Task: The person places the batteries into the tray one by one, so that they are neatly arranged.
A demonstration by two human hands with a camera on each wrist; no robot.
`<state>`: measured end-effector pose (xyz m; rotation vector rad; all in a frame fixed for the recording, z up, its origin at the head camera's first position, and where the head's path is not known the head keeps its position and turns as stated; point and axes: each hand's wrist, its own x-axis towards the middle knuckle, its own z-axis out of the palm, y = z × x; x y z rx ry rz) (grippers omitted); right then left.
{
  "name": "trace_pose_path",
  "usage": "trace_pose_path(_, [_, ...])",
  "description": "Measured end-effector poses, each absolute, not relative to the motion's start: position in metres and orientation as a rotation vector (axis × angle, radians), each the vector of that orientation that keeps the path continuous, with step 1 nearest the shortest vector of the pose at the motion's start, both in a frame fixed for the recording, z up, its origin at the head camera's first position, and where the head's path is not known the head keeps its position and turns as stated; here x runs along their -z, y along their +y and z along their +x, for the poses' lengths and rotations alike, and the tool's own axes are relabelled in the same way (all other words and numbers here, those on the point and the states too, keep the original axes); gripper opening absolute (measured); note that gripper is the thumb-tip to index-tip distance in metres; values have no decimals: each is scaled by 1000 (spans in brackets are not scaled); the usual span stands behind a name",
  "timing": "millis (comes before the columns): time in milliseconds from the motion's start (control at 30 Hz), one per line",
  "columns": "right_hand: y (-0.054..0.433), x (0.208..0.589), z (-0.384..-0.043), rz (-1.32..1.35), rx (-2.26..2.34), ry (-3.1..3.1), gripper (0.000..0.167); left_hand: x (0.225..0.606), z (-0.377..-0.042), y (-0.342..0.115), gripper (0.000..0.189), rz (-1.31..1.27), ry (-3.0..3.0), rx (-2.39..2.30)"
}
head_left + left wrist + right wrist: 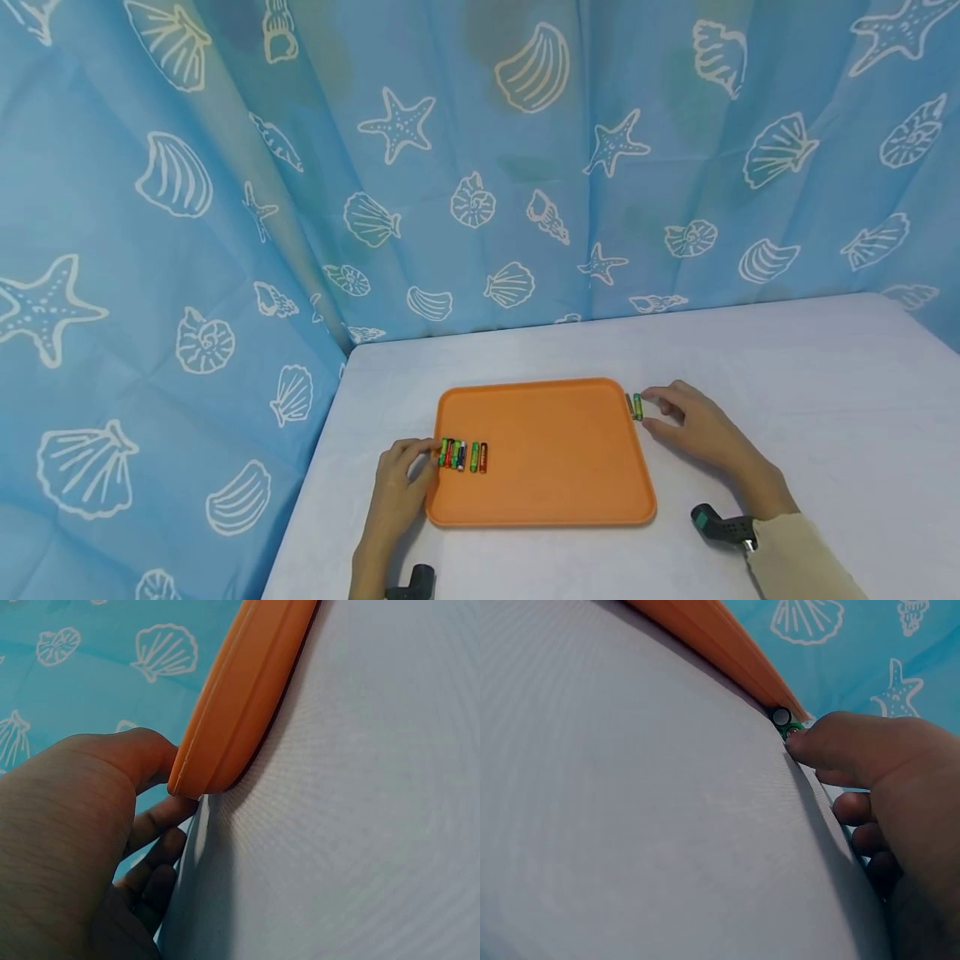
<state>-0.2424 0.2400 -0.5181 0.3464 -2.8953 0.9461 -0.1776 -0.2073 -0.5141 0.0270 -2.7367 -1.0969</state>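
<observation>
A shallow orange tray (543, 454) rests on the white cloth. Side by side at its left end stand several small batteries (474, 457), green, red, brown and white. My left hand (405, 483) reaches over the left rim, its thumb and index fingertips by the leftmost green battery (443, 452); the rim hides the tips in the left wrist view. Outside the right rim, my right hand (693, 425) pinches a green battery (638, 407) endwise between thumb and index finger. The thumb tip meets its end in the right wrist view. Another battery (781, 716) lies between it and the tray.
A blue curtain (457, 92) with white shells and starfish hangs behind and to the left of the table. White cloth (840, 400) covers the tabletop. Dark camera mounts (722, 527) sit on both wrists.
</observation>
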Motion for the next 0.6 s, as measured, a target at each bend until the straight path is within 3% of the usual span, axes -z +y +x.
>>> trace_pose_path(600, [239,517,-243,396,-854,-2920,53,515,-178,-207,22,15,-2733,1108])
